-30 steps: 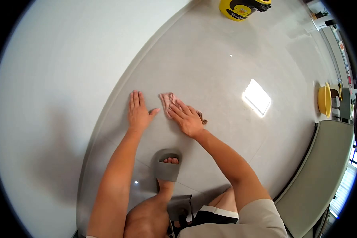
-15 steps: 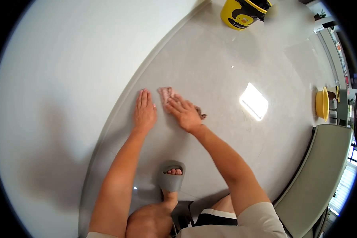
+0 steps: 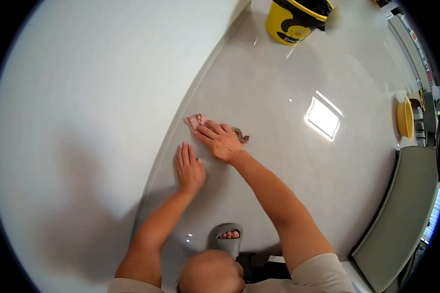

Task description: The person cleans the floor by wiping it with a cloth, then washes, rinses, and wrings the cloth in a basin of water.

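Note:
A pink and brown cloth (image 3: 195, 121) lies on the glossy grey floor (image 3: 278, 180), close to the skirting along the white wall. My right hand (image 3: 222, 142) is pressed flat on it, fingers spread, with cloth showing beyond the fingertips and on the far right side of the hand. Below and to the left of it, my left hand (image 3: 189, 170) rests palm down on the floor, fingers extended and holding nothing. It is near the wall's base and does not touch the cloth.
A yellow and black bucket (image 3: 286, 24) with a cartoon face stands at the top. Farther right are a yellow basin (image 3: 405, 118) and a grey-green padded seat (image 3: 401, 215). A grey slipper (image 3: 228, 239) is on my foot below. The white wall (image 3: 83, 97) fills the left.
My view has shifted forward, and the bucket shows more fully. The cloth and my right hand are nearer the wall. My left hand now sits lower relative to the right one.

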### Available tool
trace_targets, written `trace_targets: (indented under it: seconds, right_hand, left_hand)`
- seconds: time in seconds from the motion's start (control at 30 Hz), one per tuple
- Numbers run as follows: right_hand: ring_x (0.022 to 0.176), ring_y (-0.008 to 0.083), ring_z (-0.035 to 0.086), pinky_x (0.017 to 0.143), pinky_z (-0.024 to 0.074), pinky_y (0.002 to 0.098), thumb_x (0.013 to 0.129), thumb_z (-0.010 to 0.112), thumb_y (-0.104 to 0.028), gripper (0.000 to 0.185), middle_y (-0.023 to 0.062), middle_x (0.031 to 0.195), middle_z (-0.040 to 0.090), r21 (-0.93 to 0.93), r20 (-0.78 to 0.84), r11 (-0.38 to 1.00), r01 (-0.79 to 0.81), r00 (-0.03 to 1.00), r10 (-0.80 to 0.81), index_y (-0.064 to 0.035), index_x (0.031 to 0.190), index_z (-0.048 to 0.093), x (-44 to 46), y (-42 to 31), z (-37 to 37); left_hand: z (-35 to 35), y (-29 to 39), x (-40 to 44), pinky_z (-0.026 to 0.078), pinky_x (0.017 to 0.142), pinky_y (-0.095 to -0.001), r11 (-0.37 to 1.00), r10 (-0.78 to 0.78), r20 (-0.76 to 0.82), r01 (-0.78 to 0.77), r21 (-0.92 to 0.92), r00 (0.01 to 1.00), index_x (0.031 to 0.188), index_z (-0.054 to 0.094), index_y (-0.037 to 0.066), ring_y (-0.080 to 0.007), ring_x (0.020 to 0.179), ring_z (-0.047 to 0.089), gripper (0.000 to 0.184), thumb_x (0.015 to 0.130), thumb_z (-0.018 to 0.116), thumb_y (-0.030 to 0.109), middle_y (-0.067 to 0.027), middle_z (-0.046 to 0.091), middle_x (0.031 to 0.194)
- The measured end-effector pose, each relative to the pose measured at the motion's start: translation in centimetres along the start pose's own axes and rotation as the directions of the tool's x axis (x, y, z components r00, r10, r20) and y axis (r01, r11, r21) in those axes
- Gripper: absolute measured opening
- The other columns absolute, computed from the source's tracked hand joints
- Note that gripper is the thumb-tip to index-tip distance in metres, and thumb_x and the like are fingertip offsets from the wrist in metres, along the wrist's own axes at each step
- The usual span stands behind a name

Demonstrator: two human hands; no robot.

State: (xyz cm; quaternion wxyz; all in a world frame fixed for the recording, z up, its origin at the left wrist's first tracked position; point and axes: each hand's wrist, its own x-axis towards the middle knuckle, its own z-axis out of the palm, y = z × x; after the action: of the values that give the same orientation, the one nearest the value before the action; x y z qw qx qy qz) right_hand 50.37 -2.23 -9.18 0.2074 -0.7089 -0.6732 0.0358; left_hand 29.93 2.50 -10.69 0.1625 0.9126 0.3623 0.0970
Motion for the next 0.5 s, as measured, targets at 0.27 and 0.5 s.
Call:
trace_targets:
  seconds: [0.27,0.5]
  right_hand:
    - [0.148,0.0253,0.043,0.108,0.0425,0.046,0.097,0.058,-0.031,0.058,0.0016,0.165,0.047,-0.173,-0.098,0.889,-0.423,0.906,0.412,-0.0163,0.153,0.057,6.2,5.8,1.2]
    - [0.157,0.0335,0.031,0.121,0.0295,0.05,0.11,0.046,-0.031,0.055,0.0087,0.173,0.035,-0.066,-0.202,0.485,-0.872,0.488,0.849,-0.0106,0.162,0.044,-3.1,9.4,-3.6]
  left_hand:
    - [1.6,1.7,3.1,0.036,0.115,-0.0563,0.985,-0.133,-0.198,0.108,-0.133,0.971,0.14,0.06,0.0,-0.0438,0.136,0.048,0.047,0.093,0.062,0.004,-0.0227,0.054,0.146]
    - [3.7,5.2,5.6,0.034,0.12,-0.0594,0.985,-0.157,-0.279,0.173,0.03,0.947,0.147,0.057,0.006,-0.0453,0.148,0.039,0.051,0.097,0.063,0.01,-0.0225,0.047,0.156]
